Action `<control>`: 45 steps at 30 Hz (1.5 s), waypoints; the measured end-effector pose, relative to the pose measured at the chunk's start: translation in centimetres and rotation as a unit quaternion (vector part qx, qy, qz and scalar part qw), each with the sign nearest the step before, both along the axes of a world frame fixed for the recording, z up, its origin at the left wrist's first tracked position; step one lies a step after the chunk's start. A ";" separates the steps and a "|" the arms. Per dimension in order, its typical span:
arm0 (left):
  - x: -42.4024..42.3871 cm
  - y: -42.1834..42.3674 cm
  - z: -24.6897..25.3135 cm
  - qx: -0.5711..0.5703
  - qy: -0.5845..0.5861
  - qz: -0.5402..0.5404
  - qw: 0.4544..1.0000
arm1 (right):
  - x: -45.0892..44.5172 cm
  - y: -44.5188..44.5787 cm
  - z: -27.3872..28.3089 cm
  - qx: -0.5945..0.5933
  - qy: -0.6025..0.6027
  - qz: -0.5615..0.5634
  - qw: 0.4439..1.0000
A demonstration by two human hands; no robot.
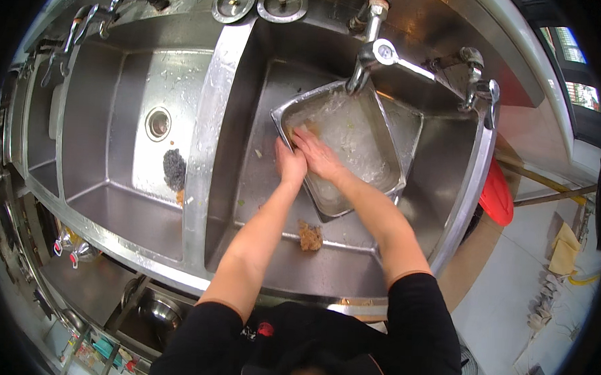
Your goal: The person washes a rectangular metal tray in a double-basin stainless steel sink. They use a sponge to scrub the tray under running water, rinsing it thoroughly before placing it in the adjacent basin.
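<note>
A rectangular stainless steel pan (393,150) sits at an angle in the right sink basin, with cloudy, rippling water in it. The spout of a chrome faucet (358,79) reaches over its far edge. At the pan's left side, my left hand (291,163) grips the rim, its fingers along the outer wall. My right hand (318,152) is inside the pan, fingers pressed near the same wall. A blurred brown patch shows by its fingertips; whether it is a scrubbing pad under them is hard to tell. A tan scrubbing pad (310,236) lies on the basin floor nearer me.
The left basin holds a dark scouring pad (174,169) near a drain (158,124). A raised steel divider (200,183) separates both basins. Two round drain strainers (282,4) rest on the back ledge. More faucets (478,89) stand at the back corners. A red plastic item (497,193) is beyond the right edge.
</note>
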State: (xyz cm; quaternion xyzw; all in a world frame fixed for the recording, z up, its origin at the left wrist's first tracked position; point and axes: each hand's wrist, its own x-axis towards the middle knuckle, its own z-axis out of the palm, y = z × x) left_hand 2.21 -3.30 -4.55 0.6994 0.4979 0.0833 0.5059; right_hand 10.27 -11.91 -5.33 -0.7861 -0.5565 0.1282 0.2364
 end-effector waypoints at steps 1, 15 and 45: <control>0.3 -0.5 0.0 0.017 -0.025 0.003 1.000 | 1.0 0.3 -1.8 -0.006 -0.042 0.001 0.999; 0.2 -1.6 -0.8 0.048 -0.067 0.063 0.995 | 9.1 -6.5 -1.5 -0.213 -0.259 -0.048 0.941; 3.7 4.3 1.6 0.058 0.023 -0.069 0.996 | 9.0 -1.9 1.4 -0.286 -0.163 -0.123 0.936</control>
